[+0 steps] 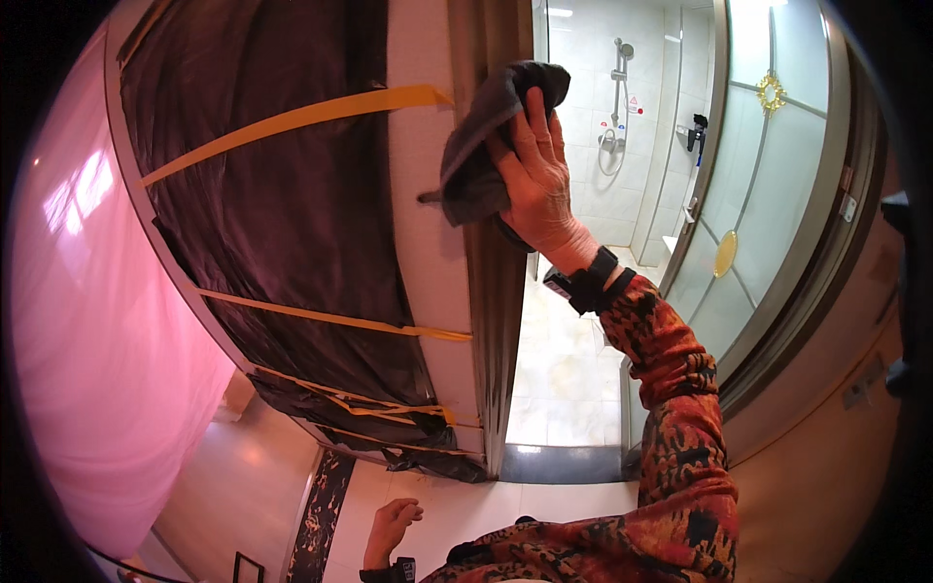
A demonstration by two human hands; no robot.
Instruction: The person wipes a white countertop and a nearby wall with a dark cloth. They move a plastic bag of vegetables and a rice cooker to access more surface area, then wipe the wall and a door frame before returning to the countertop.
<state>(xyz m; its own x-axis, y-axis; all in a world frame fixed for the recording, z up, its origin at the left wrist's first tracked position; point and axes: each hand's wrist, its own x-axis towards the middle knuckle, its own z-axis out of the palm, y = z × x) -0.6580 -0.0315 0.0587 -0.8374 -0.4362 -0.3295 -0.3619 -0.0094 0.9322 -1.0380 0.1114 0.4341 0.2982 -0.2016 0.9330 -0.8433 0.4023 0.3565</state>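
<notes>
My right hand [538, 171] presses a dark grey cloth [477, 146] against the brown door frame [503, 342], high on its upright. The fingers lie spread over the cloth, and part of it folds up above them. A black strap with a small device [583, 284] circles that wrist. Low in the view, my left hand [392, 526] hangs over the floor with its fingers loosely curled; it touches nothing that I can see. Left of the frame, black plastic sheeting [291, 211] covers a wall section, held by strips of yellow tape [291, 127].
Through the doorway is a tiled shower room with a hand shower [625, 55]. Its frosted glass door [773, 182] with a metal handle [689, 211] stands at the right. A dark threshold [572, 463] crosses the floor. A pink curtain [109, 350] hangs at the left.
</notes>
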